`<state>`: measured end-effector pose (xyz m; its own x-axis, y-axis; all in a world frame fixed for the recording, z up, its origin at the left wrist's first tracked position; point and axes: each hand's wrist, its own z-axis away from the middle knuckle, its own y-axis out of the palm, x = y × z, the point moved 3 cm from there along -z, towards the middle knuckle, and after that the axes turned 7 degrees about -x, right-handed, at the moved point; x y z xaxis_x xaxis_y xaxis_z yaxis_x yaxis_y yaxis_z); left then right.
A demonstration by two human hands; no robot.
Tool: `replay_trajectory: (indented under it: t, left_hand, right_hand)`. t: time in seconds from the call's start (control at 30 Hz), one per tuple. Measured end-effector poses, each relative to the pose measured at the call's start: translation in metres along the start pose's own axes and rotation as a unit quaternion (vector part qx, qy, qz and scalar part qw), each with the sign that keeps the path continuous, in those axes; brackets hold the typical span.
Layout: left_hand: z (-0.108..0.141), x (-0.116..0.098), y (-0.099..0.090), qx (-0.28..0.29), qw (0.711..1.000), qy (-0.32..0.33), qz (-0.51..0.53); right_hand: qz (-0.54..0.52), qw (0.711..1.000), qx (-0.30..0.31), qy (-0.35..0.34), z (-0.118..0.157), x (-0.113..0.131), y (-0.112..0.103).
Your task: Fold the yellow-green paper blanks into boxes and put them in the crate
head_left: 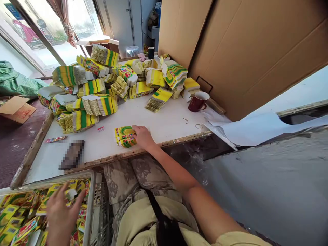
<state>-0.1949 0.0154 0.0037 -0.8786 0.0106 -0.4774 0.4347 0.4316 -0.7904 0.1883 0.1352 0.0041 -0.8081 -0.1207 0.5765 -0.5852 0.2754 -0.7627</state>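
Note:
My right hand (144, 137) rests at the table's front edge with its fingers closed on the right end of a few small yellow-and-green printed cartons (124, 136), which lie flat and overlapping. My left hand (60, 213), slightly blurred, hovers over a plastic crate (91, 201) at the lower left. Its fingers are spread, and I see nothing held in them. Below it, many small yellow cartons (11, 213) fill the crate in a loose heap.
Bundles of flat yellow cartons (99, 104) are piled across the back of the white table (133, 114). A maroon mug (198, 101) stands at the right, near a rubber band (198, 126). A pixelated dark object (72, 154) lies front left. Large cardboard sheets (243, 51) rise behind.

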Motion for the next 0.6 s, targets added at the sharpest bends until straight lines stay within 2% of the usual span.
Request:
replay_trajectory:
  t: [0.1, 0.23, 0.33, 0.43, 0.6]
  left_hand:
    - [0.004, -0.044, 0.038, 0.082, 0.993, 0.061, 0.062]
    - [0.009, -0.08, 0.068, 0.175, 0.971, 0.066, 0.15]
    - [0.012, -0.096, 0.078, 0.224, 0.953, 0.045, 0.196]
    - [0.013, -0.107, 0.083, 0.24, 0.945, 0.025, 0.22]
    - [0.018, -0.113, 0.092, 0.28, 0.916, -0.037, 0.284]
  right_hand:
    - [0.013, 1.0, 0.012, -0.001, -0.005, -0.001, 0.012]
    - [0.019, 1.0, -0.006, -0.003, 0.001, 0.002, 0.015]
    - [0.008, 1.0, -0.01, -0.012, 0.007, 0.005, 0.017]
    - [-0.01, 1.0, -0.016, -0.01, 0.008, 0.005, 0.019]
    - [-0.062, 0.997, -0.044, 0.003, 0.004, 0.006, 0.009]
